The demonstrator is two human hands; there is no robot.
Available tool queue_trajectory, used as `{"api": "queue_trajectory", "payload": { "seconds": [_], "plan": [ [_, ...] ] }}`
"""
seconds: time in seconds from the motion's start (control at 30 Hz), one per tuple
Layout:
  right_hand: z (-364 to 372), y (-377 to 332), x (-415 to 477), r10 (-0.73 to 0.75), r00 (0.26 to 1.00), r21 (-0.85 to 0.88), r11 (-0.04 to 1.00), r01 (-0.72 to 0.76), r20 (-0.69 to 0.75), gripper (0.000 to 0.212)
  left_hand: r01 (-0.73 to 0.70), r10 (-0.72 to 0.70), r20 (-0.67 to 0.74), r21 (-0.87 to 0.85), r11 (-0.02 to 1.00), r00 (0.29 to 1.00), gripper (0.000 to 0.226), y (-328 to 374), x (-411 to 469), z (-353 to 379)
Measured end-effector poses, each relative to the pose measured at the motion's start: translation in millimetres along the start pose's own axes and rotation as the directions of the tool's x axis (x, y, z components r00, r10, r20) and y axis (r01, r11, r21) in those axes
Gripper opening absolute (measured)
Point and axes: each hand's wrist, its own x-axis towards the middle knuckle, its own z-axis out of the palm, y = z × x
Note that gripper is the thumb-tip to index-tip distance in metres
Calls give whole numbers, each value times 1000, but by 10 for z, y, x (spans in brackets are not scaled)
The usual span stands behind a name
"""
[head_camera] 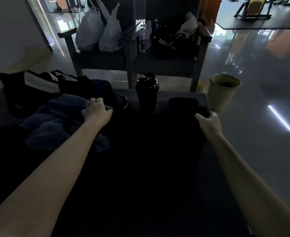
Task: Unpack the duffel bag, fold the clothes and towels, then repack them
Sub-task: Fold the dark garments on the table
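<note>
Item: flat black garment [149, 151], spread across the dark table [203, 98], too dark for detail.
Left hand [96, 112]: fingers curled, apparently gripping its far-left edge, over a crumpled navy towel [58, 117].
Right hand [209, 121]: fingers clenched on its far-right corner.
Behind: open black duffel bag [29, 89], far left; upright black plastic shaker bottle [146, 91].

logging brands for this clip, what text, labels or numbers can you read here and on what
Nothing here can be read.
White label on the black duffel bag: several lines of print, too blurred to read.
White plastic bag on the chair: dark print near its bottom, too blurred to read.
Black shaker bottle: no text visible.
</note>
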Motion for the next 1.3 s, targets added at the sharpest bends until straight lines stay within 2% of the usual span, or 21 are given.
{"api": "queue_trajectory", "payload": {
  "seconds": [0.1, 0.17, 0.2, 0.27, 0.37, 0.47, 0.53, 0.57, 0.63, 0.7, 0.77, 0.87, 0.93, 1.03, 1.13, 1.23, 1.3],
  "plan": [
    [30, 143, -332, -3, 998, 14, 1000, 2, 63, 55, -94, 90, -116, -26, 995, 989, 44, -83, -393, 105],
    [11, 260, -596, -34, 997, 15, 999, 33, 76, 62, -162, 152, -123, -75, 984, 981, 28, -178, -686, 208],
    [-5, 307, -718, -34, 996, 18, 999, 33, 80, 64, -177, 170, -75, -99, 979, 983, 25, -228, -821, 241],
    [-20, 377, -888, -7, 993, 10, 1000, 6, 118, 64, -171, 178, 97, -83, 982, 979, 34, -307, -1060, 274],
    [-23, 437, -996, 82, 978, -56, 996, -72, 192, 63, -210, 163, 336, 106, 972, 928, 55, -379, -1305, 272],
    [-23, 417, -1047, 103, 974, -212, 976, -59, 204, 35, -298, 183, 408, 240, 924, 894, 66, -355, -1464, 266],
    [-46, 416, -1048, 116, 975, -246, 967, -67, 192, 19, -337, 191, 483, 235, 912, 854, 74, -327, -1542, 263],
    [-69, 419, -1039, 117, 976, -214, 974, -77, 181, 16, -355, 203, 517, 213, 910, 831, 71, -318, -1578, 254],
    [-129, 421, -989, 83, 988, -95, 993, -71, 128, 23, -376, 252, 531, 138, 916, 809, 48, -315, -1632, 219],
    [-213, 376, -939, 46, 997, -9, 999, -45, 61, 35, -327, 286, 519, -13, 945, 805, 25, -295, -1678, 175],
    [-285, 327, -900, 30, 998, 39, 999, -33, 55, 41, -213, 314, 543, -242, 947, 779, 18, -270, -1698, 183],
    [-331, 321, -902, 141, 978, 130, 978, -161, 151, 52, 38, 374, 610, -554, 832, 698, 16, -187, -1770, 206],
    [-330, 407, -952, 235, 938, 167, 945, -282, 256, 68, 162, 395, 624, -647, 745, 675, 19, -101, -1839, 268],
    [-353, 523, -1172, 220, 907, 55, 965, -256, 359, 77, 240, 344, 601, -683, 690, 722, 22, 18, -1934, 353],
    [-420, 570, -1365, 150, 893, -183, 980, -77, 424, 86, 246, 329, 596, -682, 688, 733, 23, 64, -1983, 386],
    [-565, 532, -1290, 164, 933, -288, 955, -69, 321, 65, 272, 256, 570, -678, 683, 781, 26, 82, -1965, 323],
    [-696, 489, -1241, 196, 949, -292, 949, -121, 247, 52, 201, 163, 509, -585, 786, 845, 30, 48, -1928, 293]
  ]
}}
